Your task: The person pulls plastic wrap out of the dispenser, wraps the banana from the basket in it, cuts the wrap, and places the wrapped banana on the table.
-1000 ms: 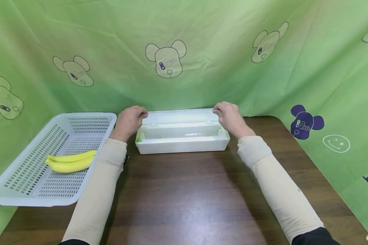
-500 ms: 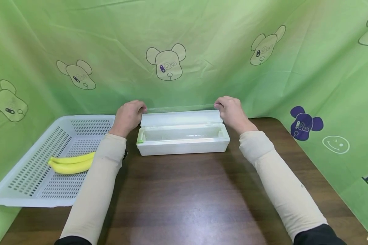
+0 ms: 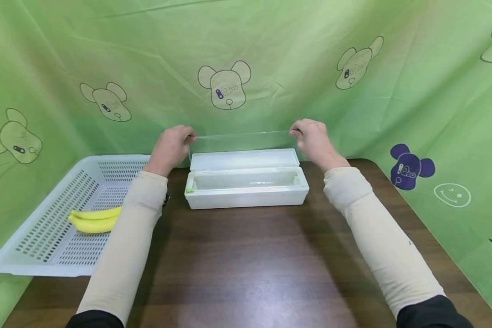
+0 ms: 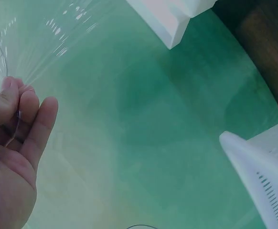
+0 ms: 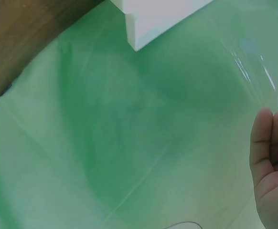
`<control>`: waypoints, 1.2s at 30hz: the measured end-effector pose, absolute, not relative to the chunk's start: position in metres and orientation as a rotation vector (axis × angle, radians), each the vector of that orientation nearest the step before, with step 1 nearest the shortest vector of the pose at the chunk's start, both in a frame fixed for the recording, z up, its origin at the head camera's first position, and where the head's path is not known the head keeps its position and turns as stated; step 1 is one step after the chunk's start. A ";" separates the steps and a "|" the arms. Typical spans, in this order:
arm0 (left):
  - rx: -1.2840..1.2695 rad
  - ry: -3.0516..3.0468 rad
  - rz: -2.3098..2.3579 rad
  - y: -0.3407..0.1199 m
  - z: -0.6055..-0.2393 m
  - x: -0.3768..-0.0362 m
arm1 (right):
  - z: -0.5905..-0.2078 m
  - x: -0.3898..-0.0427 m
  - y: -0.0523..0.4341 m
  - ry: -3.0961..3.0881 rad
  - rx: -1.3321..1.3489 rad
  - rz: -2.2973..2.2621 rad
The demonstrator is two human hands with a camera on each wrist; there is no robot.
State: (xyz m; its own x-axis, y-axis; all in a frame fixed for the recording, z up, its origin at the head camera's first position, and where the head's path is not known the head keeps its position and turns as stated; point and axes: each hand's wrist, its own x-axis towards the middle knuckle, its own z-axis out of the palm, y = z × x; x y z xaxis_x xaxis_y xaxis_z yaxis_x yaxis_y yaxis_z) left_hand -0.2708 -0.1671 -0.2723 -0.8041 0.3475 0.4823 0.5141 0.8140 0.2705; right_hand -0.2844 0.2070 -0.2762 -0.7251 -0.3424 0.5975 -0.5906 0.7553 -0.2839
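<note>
Clear cling film [image 3: 243,142] stretches upward behind a long white wrap dispenser box [image 3: 246,199], whose lid [image 3: 244,159] is tipped back. My left hand [image 3: 171,149] pinches the film's top left corner between thumb and fingers. In the left wrist view, shiny creases in the film [image 4: 65,29] fan out from that pinch, with the outer fingers of the hand [image 4: 22,129] looser. At the top right corner, my right hand [image 3: 315,142] pinches the film above the box. The right wrist view shows part of this hand [image 5: 272,162] at its edge, its fingertips mostly cut off.
A pale perforated basket [image 3: 22,237] with yellow bananas [image 3: 94,224] stands left, partly behind my left sleeve [image 3: 127,246]. Beneath lies a dark wooden table [image 3: 246,259]. A green printed curtain [image 3: 287,68] hangs close behind the box.
Both hands have risen from lid height to well above the box, drawing out more film between them. The lid now shows fully below the film's top edge. The bananas stay put.
</note>
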 end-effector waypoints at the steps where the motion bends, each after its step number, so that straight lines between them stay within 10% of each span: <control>1: -0.648 -2.578 -0.548 -0.167 -0.271 -0.271 | -0.274 -0.285 0.207 -2.429 0.698 0.629; 36: -0.704 -2.464 -0.359 -0.176 -0.222 -0.283 | -0.220 -0.296 0.204 -2.400 0.686 0.548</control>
